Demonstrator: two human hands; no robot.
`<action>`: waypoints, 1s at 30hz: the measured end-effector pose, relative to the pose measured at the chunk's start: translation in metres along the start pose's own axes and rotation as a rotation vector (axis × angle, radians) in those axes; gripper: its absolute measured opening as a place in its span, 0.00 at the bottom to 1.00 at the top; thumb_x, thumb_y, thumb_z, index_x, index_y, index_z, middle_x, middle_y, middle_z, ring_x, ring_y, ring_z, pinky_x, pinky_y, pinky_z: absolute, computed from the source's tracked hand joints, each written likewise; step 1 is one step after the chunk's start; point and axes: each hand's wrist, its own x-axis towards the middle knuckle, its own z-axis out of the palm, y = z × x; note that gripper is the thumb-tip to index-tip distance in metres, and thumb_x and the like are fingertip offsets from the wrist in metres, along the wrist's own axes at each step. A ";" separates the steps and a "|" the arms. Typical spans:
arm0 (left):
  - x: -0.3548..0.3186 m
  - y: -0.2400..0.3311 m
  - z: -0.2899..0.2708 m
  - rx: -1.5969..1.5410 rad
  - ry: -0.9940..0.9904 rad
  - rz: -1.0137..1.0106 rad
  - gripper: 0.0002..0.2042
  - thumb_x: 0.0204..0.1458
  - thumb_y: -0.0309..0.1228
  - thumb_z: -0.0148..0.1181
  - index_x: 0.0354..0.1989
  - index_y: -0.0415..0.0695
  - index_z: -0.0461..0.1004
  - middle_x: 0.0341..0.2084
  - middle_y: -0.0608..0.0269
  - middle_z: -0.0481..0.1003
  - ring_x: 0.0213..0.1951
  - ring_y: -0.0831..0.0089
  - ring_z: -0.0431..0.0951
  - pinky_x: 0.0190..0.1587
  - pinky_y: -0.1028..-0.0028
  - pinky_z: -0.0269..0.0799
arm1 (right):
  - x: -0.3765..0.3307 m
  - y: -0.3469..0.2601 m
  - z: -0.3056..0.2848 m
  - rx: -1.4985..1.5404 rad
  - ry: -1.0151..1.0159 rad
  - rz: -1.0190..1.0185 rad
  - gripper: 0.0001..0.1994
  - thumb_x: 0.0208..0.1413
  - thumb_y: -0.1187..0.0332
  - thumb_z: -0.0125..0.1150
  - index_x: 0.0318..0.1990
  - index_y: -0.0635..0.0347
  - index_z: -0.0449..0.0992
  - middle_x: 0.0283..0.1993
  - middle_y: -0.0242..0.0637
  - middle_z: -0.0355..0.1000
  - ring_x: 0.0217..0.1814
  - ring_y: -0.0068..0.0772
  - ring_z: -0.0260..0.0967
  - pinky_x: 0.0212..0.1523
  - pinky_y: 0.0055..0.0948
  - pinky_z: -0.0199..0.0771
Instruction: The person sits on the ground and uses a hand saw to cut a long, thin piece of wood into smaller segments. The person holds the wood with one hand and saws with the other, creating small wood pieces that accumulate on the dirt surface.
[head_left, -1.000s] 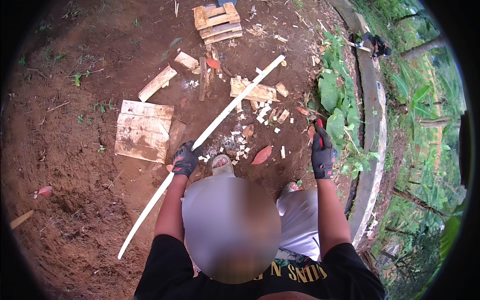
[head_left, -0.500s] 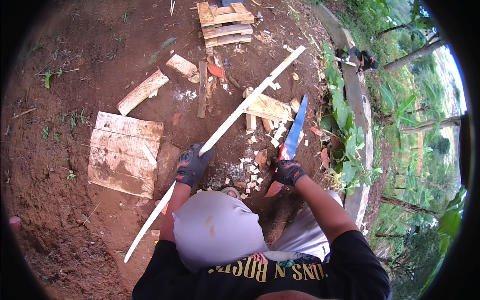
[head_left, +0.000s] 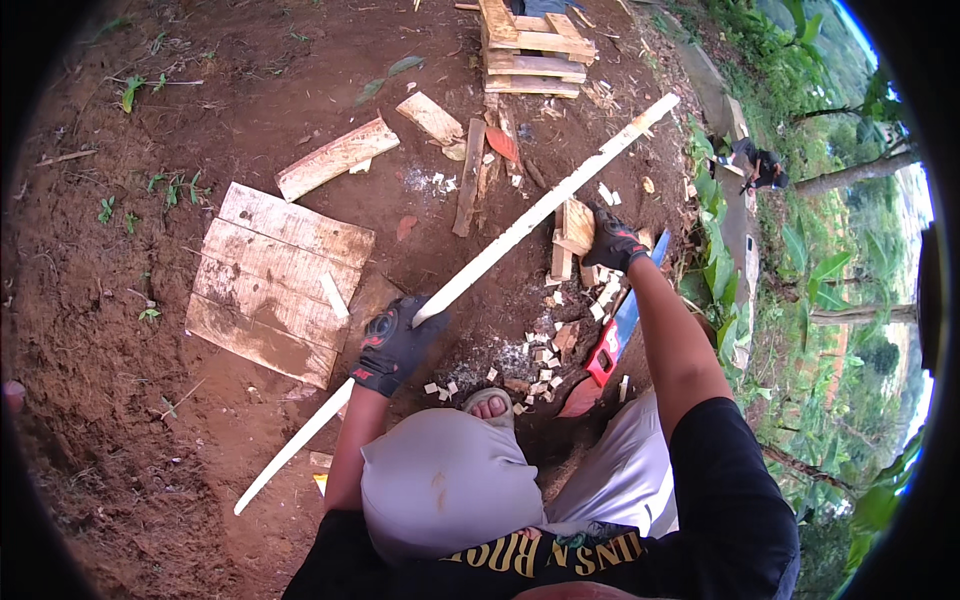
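Note:
A long, pale wooden strip slants from the lower left to the upper right, and my gloved left hand is closed round it below its middle. My gloved right hand lies over the right part of a small wooden stand, with its fingers against the top board; part of that board is hidden under the glove. The handsaw, with a blue blade and a red handle, rests on the ground below my right forearm, which hides part of its blade. Small cut wood pieces are scattered beside the saw.
Left of me lies a flat plank panel with a small offcut on it. Beyond are a split log and a stacked wooden frame. Another person is at the far right by a concrete edge and plants.
My right hand has let go of the saw, now on the ground, and moved up to the stand. My left hand still holds the strip. The view has shifted, too.

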 end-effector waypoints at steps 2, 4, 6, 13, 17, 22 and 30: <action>-0.014 -0.007 -0.011 0.015 -0.008 -0.049 0.20 0.64 0.48 0.69 0.55 0.47 0.85 0.46 0.47 0.85 0.47 0.48 0.87 0.49 0.54 0.81 | -0.002 -0.024 -0.011 0.089 -0.092 0.044 0.61 0.36 0.47 0.88 0.79 0.60 0.61 0.75 0.55 0.71 0.78 0.56 0.69 0.77 0.48 0.70; -0.027 -0.010 -0.019 0.033 0.018 -0.071 0.21 0.63 0.50 0.69 0.55 0.48 0.85 0.46 0.48 0.85 0.47 0.48 0.87 0.49 0.54 0.81 | -0.008 -0.053 -0.016 0.032 -0.052 0.167 0.58 0.39 0.31 0.80 0.74 0.60 0.70 0.67 0.54 0.79 0.68 0.57 0.79 0.68 0.48 0.78; -0.040 -0.022 -0.021 0.059 0.033 -0.100 0.22 0.63 0.51 0.69 0.56 0.48 0.85 0.46 0.48 0.86 0.47 0.48 0.87 0.49 0.54 0.81 | -0.030 -0.102 -0.029 0.228 0.063 0.277 0.55 0.43 0.26 0.75 0.70 0.63 0.77 0.64 0.56 0.81 0.66 0.58 0.80 0.65 0.48 0.79; -0.048 -0.060 -0.020 0.220 0.032 -0.180 0.20 0.64 0.47 0.69 0.55 0.46 0.85 0.44 0.47 0.85 0.47 0.46 0.86 0.49 0.52 0.80 | -0.017 -0.181 0.020 0.508 0.130 0.480 0.54 0.55 0.23 0.66 0.66 0.72 0.75 0.60 0.63 0.81 0.65 0.64 0.79 0.64 0.52 0.79; -0.047 -0.066 -0.041 0.125 -0.153 -0.338 0.19 0.62 0.45 0.70 0.53 0.45 0.85 0.45 0.47 0.85 0.47 0.46 0.86 0.49 0.52 0.79 | -0.009 -0.187 0.078 0.666 0.184 0.513 0.45 0.62 0.30 0.65 0.57 0.75 0.76 0.55 0.64 0.82 0.61 0.64 0.81 0.60 0.53 0.80; -0.096 -0.116 -0.037 0.226 -0.060 -0.287 0.16 0.61 0.42 0.71 0.52 0.47 0.86 0.43 0.47 0.84 0.45 0.46 0.86 0.48 0.52 0.79 | -0.012 -0.174 0.088 0.947 0.202 0.430 0.34 0.69 0.39 0.63 0.53 0.70 0.78 0.51 0.58 0.84 0.56 0.60 0.83 0.59 0.49 0.79; -0.135 -0.120 -0.016 0.261 -0.114 -0.429 0.19 0.60 0.45 0.73 0.51 0.44 0.84 0.46 0.46 0.82 0.50 0.43 0.82 0.48 0.49 0.78 | -0.020 -0.135 0.103 1.196 0.074 0.232 0.22 0.76 0.55 0.60 0.58 0.69 0.77 0.45 0.47 0.86 0.35 0.39 0.88 0.37 0.37 0.90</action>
